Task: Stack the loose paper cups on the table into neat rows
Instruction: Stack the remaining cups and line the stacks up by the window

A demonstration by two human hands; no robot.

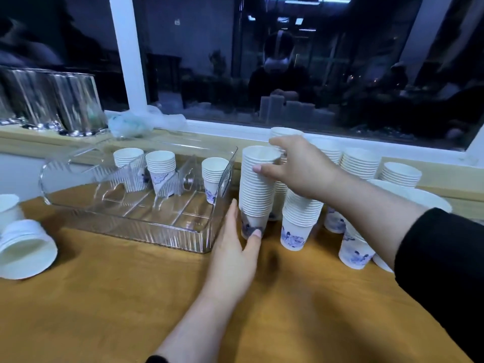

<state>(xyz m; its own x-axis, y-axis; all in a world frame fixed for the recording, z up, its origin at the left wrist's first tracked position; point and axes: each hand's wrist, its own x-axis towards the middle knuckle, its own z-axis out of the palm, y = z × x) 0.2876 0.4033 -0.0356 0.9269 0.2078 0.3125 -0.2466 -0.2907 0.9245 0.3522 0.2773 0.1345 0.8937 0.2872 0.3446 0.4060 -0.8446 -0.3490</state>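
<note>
On the wooden bench (131, 297), just right of a clear plastic tray (162, 231), a tall stack of paper cups (255, 189) is held upright between two hands. The left hand (235, 247) is placed at the foot of the stack, its fingers lying straight behind the bottom cup and its thumb pressed against the blue-printed front, so that the base is pinched. The right hand (301, 166) is curled round the top of the same stack, with the thumb laid across the front below the rim and the fingers wrapped over the far side. Just beside this stack, to the right, a shorter stack (298, 221) is seen standing on the bench, and a further stack (356, 244) is partly hidden beneath the right forearm. More stacks (361, 163) are ranged in a row along the window ledge (52, 145) behind. Inside the tray, three short stacks (160, 166) are set among ribbed dividers, the middle one tilted. At the left edge of the bench, a stack lying on its side (26, 247) is shown with its open mouth turned towards the viewer. Behind the tray, metal containers (52, 100) and a crumpled plastic bag (138, 121) are rested on the ledge, below a dark window (314, 61).
</note>
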